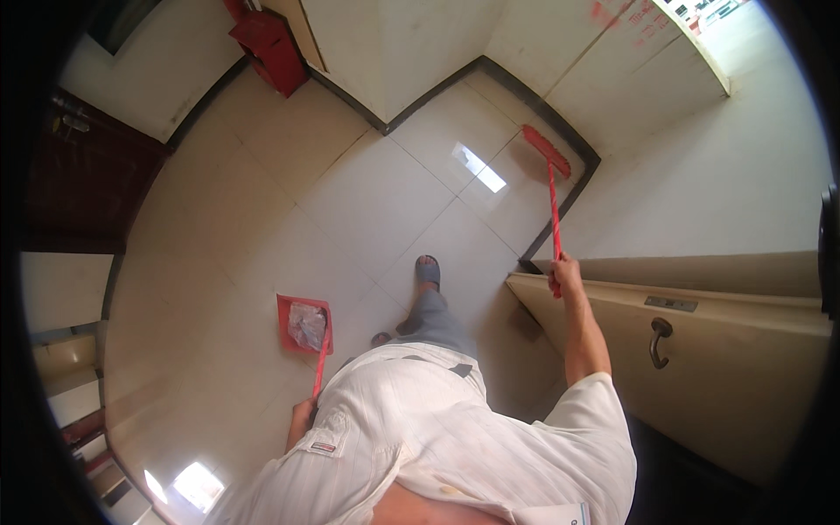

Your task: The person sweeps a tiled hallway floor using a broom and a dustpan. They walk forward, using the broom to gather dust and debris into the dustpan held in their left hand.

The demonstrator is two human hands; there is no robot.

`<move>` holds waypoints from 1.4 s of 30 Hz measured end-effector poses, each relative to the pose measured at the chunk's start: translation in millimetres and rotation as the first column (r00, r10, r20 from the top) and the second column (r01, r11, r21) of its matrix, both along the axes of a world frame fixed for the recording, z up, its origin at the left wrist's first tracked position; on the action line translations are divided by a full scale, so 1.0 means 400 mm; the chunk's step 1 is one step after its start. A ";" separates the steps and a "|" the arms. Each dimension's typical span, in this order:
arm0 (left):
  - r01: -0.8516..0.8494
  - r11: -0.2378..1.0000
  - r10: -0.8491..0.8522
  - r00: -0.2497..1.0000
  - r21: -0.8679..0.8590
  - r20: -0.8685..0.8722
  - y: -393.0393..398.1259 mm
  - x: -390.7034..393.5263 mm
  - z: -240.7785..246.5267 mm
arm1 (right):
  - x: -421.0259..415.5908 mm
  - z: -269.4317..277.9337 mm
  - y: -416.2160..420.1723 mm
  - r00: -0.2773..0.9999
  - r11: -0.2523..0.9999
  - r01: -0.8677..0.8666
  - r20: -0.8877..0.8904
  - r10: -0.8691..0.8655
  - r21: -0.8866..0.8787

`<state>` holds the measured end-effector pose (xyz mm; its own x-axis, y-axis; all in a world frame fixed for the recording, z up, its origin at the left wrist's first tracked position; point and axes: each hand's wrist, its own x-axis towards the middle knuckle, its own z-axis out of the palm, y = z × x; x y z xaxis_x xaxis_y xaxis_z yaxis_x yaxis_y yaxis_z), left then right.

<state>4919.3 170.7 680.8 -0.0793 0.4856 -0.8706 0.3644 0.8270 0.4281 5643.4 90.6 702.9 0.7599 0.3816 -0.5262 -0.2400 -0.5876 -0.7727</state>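
Note:
At the right, my right hand (564, 270) is closed around the upper part of the red handle of a broom (554, 197). The broom's red head lies near the dark skirting in the corner of the tiled floor. Low on the left, my left hand (303, 413) grips the handle of a red dustpan (285, 328), partly hidden by my shirt. Crumpled clear plastic (306, 325) lies in the pan.
An open door (735, 341) with a lever handle (659, 342) stands close on my right. A red box (270, 52) is by the wall at the upper left. A dark red door (85, 177) is at the far left. A wall corner (386, 128) juts out ahead.

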 end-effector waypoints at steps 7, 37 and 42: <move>-0.088 0.995 0.094 0.983 0.040 -0.159 0.051 0.126 -0.028 | 0.381 -0.110 0.238 0.992 0.981 -0.127 0.007 0.130 -0.144; -0.128 0.970 0.100 0.985 -0.209 -0.140 0.460 0.070 0.045 | 0.148 0.101 0.535 0.995 0.972 -0.088 -0.062 0.076 -0.216; -0.100 0.962 0.069 0.989 -0.253 -0.132 0.466 0.071 0.051 | -0.032 -0.047 0.382 0.974 0.910 -0.192 0.046 0.223 -0.367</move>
